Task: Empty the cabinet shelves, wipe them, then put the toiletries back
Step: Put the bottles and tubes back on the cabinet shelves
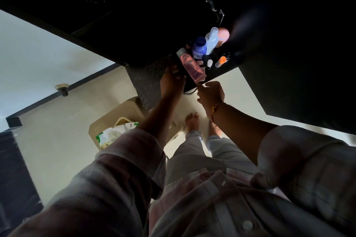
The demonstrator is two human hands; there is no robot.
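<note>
— Six toiletries, by my count, crowd the dark ledge just above both hands. How far along does that put us?
— Hard to say. The cabinet beyond the hands is lost in shadow, so I cannot tell whether its shelves are emptied or wiped. No cloth shows. I judge it mid-transfer, either clearing out or putting back.
— And the hands?
— The left hand curls its fingers at the ledge's edge, against the side of the pink bottle. Whether it grips bottle or ledge I cannot tell. The right hand brings thumb and forefinger together on that bottle's lower end, a pinch as it looks.
— The bottle itself?
— Translucent pink with a grey cap, tilted, base toward the right hand and cap away from it. Beyond it, farther from the hands, stand a blue bottle, a clear bottle and a peach bottle, close together. Smallest, just above the right hand, are an orange-capped vial and a white-capped vial.
</note>
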